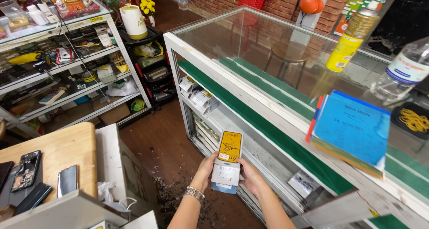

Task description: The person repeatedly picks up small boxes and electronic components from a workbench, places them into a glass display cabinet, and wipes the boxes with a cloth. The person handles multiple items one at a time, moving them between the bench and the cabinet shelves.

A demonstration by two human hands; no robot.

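- Left hand (203, 171) and right hand (251, 175) close together, clamped on either side of a small stack of flat retail packets (228, 164), held in the air just off the open back of the glass display counter (232, 83)
- Top packet (230, 147) orange-yellow with a dark graphic, standing upright above a white packet (225, 171); a blue edge (223, 188) peeking out at the bottom
- Bracelet (194, 193) on the left wrist, thumbs pressing the stack's front face, fingers hidden behind
- Stack level with the counter's lower shelf (268, 162), near its front edge, touching nothing but the hands
- Best handled, by the look of it, with both thumbs kept flat and the packets squared at the bottom edge so none slides out
- Fanning the top packet upward a little, as now, keeping each face readable without loosening the grip
- On the counter's glass top, toward its right end: blue notebook (353, 126) overhanging the near edge, yellow spray can (351, 43) and clear plastic bottle (404, 70) farther back
- Green felt lining (250, 110) along the upper shelf inside, small boxes (196, 97) at its left end
- Wooden table (62, 150) at lower left, phones (67, 180) near its near edge, well apart from the hands
- Metal shelving (67, 77) cluttered along the far left wall
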